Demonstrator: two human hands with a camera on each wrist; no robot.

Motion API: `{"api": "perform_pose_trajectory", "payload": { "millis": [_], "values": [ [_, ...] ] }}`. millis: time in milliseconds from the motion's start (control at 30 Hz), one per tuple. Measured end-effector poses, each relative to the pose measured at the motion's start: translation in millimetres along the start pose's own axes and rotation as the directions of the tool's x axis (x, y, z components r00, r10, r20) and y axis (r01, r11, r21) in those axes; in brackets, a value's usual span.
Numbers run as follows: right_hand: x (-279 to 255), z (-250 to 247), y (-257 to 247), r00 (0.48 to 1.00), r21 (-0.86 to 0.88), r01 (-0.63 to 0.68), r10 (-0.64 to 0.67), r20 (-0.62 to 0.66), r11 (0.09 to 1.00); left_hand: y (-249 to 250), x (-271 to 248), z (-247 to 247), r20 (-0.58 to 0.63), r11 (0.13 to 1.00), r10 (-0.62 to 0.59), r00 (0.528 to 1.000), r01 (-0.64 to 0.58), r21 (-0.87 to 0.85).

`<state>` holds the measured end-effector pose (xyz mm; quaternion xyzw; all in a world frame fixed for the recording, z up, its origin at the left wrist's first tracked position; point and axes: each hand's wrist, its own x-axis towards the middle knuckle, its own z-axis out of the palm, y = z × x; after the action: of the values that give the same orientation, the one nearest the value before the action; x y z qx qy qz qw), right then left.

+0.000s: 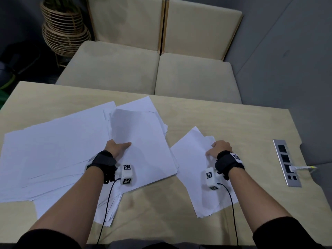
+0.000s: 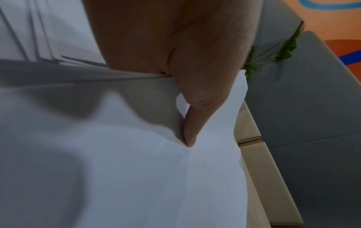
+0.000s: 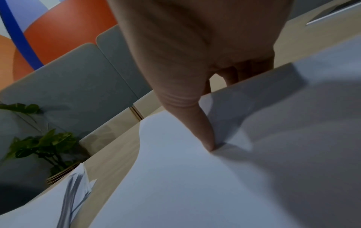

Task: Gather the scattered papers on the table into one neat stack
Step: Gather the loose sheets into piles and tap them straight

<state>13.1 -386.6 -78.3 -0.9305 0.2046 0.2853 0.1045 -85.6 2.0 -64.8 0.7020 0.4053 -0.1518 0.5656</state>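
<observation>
White papers lie scattered on the light wooden table (image 1: 224,115). A wide spread of sheets (image 1: 53,150) covers the left side. My left hand (image 1: 117,147) pinches the left edge of the middle bundle (image 1: 143,141), which overlaps that spread. Its thumb (image 2: 191,123) presses on the top sheet (image 2: 136,169), and the other fingers are hidden beneath. My right hand (image 1: 218,148) grips the right edge of a smaller separate pile (image 1: 194,169). Here the thumb (image 3: 201,123) lies on the top sheet (image 3: 195,185), with fingers curled under the edge.
A metal socket strip (image 1: 286,162) with a white plug is set into the table at the right. Beige sofa cushions (image 1: 125,69) stand beyond the far edge. A wicker plant stand (image 1: 62,33) is at the back left. Bare tabletop shows between the piles and along the far side.
</observation>
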Motion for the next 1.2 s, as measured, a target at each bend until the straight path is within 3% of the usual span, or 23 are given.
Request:
{"api": "perform_pose_trajectory", "payload": {
  "millis": [233, 333, 600, 800, 900, 1067, 1200],
  "values": [
    [-6, -3, -6, 0.998, -0.015, 0.059, -0.060, -0.035, 0.998, 1, -2, 0, -0.010, 1.000, 0.019, 1.000, -0.019, -0.024],
    [-5, -1, 0, 0.999, 0.011, 0.018, -0.018, -0.035, 1.000, 1, -1, 0, -0.003, 1.000, -0.001, 1.000, 0.001, -0.011],
    [-6, -6, 17, 0.993, -0.031, -0.107, 0.109, 0.052, 0.994, 3, -2, -3, 0.012, 0.999, -0.038, 0.999, 0.038, 0.003],
    [-8, -11, 22, 0.993, -0.051, -0.054, 0.059, 0.106, 0.997, 3, -3, -3, 0.021, 0.999, -0.045, 0.999, 0.044, 0.019],
    [-6, -13, 25, 0.997, -0.016, -0.040, 0.041, 0.066, 0.999, 2, -3, -3, 0.018, 0.999, -0.037, 0.999, 0.037, 0.011],
    [-7, -18, 31, 0.994, 0.192, 0.073, -0.055, -0.097, 0.979, 4, -4, -4, 0.025, 0.999, -0.035, 0.999, 0.035, 0.006],
    [-15, -49, 27, 0.933, 0.241, 0.248, -0.165, -0.320, 0.938, 4, -4, -5, 0.028, 0.999, -0.046, 0.999, 0.045, 0.011]
  ]
}}
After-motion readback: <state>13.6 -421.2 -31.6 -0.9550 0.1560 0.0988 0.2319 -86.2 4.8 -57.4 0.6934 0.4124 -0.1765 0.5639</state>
